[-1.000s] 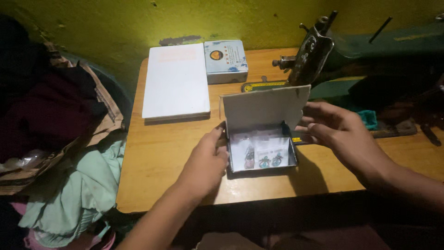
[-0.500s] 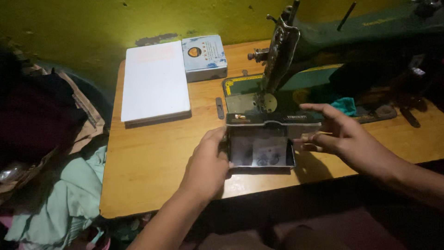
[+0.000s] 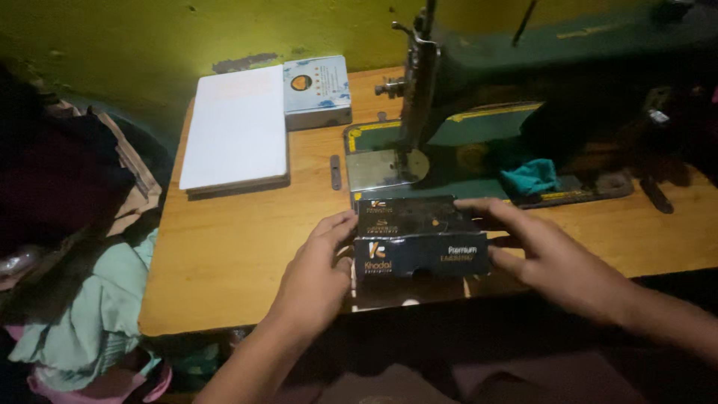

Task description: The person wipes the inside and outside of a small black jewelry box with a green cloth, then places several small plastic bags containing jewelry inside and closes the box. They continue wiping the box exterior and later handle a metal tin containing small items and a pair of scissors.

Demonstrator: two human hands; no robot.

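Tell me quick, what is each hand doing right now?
Left hand: fingers closed on the left end of the dark box.
Right hand: fingers spread along the box's right end and top, touching it.

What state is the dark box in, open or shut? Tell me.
Shut. The dark box shows only its printed lid and front wall; nothing of its inside is visible. The left hand and right hand hold its two ends.

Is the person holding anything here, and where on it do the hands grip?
Yes: a small dark box, closed. The left hand holds its left end, the right hand its right end, fingers lying over the top back edge.
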